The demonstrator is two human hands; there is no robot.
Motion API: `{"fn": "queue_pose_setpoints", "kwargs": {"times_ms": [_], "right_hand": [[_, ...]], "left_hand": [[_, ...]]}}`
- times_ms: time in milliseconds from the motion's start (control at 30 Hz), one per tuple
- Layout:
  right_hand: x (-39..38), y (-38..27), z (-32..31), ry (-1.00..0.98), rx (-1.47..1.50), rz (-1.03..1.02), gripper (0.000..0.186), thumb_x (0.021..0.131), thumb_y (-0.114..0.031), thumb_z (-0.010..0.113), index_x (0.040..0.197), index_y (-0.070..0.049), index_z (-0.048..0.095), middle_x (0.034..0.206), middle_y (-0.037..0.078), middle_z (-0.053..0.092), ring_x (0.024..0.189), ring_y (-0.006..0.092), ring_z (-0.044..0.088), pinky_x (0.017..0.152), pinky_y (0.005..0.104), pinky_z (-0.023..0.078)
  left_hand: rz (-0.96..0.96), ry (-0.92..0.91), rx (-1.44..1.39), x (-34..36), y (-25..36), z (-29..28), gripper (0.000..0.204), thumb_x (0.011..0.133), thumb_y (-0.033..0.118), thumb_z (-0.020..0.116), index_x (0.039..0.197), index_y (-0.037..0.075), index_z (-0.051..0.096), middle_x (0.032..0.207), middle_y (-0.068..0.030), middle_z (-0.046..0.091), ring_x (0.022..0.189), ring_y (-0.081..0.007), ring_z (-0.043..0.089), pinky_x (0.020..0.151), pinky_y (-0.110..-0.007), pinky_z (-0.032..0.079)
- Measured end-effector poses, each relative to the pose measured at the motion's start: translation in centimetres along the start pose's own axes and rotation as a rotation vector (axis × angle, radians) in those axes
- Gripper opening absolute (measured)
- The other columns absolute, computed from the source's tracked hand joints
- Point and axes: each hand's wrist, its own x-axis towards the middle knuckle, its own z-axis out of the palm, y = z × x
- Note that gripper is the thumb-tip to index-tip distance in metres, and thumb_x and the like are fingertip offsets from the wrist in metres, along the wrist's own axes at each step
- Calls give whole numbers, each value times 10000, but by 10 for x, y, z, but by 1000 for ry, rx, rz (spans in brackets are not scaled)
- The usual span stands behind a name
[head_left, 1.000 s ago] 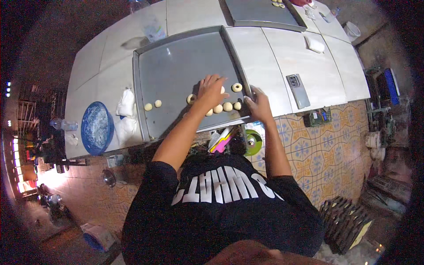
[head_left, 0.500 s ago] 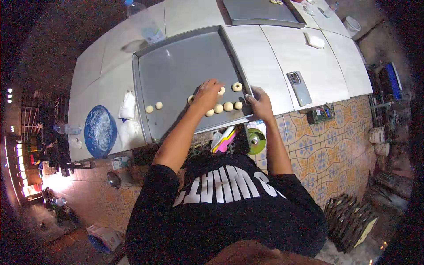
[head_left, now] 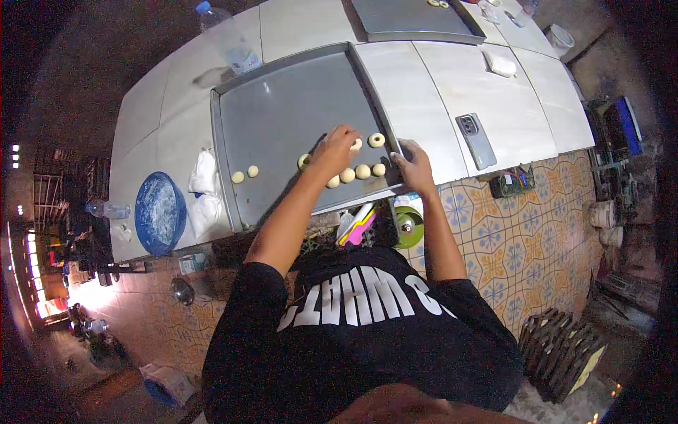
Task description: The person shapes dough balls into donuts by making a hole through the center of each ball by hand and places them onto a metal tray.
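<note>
My left hand reaches over a grey metal baking tray. Its fingers are bent down onto a dough ring, which they partly hide. Just right of that lies another dough ring, its hole showing. A further dough piece peeks out left of my wrist. Nearer me, several round dough balls sit in a row along the tray's front, and two small balls lie at its left. My right hand grips the tray's right rim near the front corner, thumb on the rim.
Left of the tray are a blue basin with white residue and a white cloth or bag. A clear plastic bottle stands behind. To the right lie a phone and a white bundle. A second tray sits farther back.
The view has shifted slightly. My left hand stays at the same dough ring with its fingers moving a little; my right hand remains at the tray's rim.
</note>
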Motion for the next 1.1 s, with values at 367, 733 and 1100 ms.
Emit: {"fn": "queue_pose_setpoints", "kwargs": {"times_ms": [367, 733, 1100], "right_hand": [[0, 4, 1, 11, -13, 6, 456, 895, -196, 746, 1276, 47, 689, 1253, 238, 695, 1210, 372, 659, 1086, 414, 472], [-1, 3, 1, 17, 31, -9, 411, 903, -154, 733, 1274, 20, 699, 1219, 220, 708, 1155, 358, 678, 1048, 410, 498], [-2, -17, 2, 3, -5, 12, 406, 894, -136, 749, 1259, 33, 701, 1213, 212, 705, 1156, 336, 681, 1038, 402, 502]], "left_hand": [[-187, 61, 71, 1, 17, 6, 399, 896, 155, 749, 1283, 114, 660, 1296, -114, 595, 1286, -345, 550, 1039, -492, 524], [-23, 70, -28, 5, 23, 3, 445, 861, 96, 736, 1299, 65, 667, 1270, -179, 635, 1256, -398, 575, 1089, -489, 466], [-151, 98, 2, 2, 11, 17, 409, 875, 201, 773, 1254, 90, 671, 1257, -163, 604, 1255, -399, 557, 1051, -514, 492]]}}
